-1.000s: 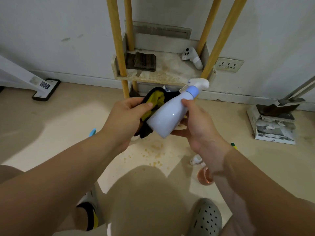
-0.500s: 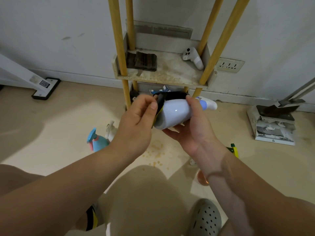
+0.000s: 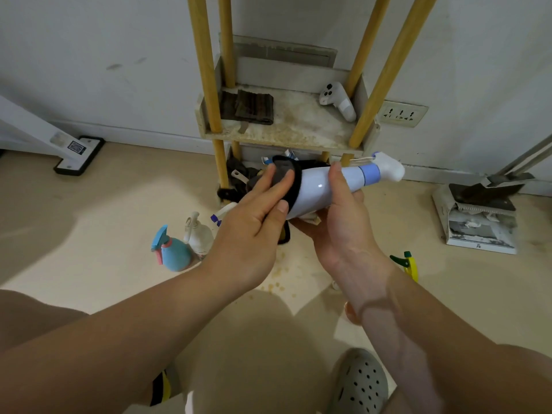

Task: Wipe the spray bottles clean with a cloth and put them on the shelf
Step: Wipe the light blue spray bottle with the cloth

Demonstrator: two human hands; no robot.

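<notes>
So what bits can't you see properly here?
All in the head view:
- Bottom of the white spray bottle: covered by the dark cloth under the left hand.
- Yellow spray bottle: mostly behind the right hand and wrist.
- Lower-shelf clutter: partly blocked by hands and bottle, too jumbled to name.

White scuffed wall (image 3: pixel 89 55) up at twelve, beige floor (image 3: pixel 89 219) catching light at nine, wall socket (image 3: pixel 401 115) at two, dustpan (image 3: pixel 478 201) at three.

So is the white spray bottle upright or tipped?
Tipped: the white spray bottle lies nearly horizontal in the right hand, nozzle pointing right, base under the cloth.
</notes>
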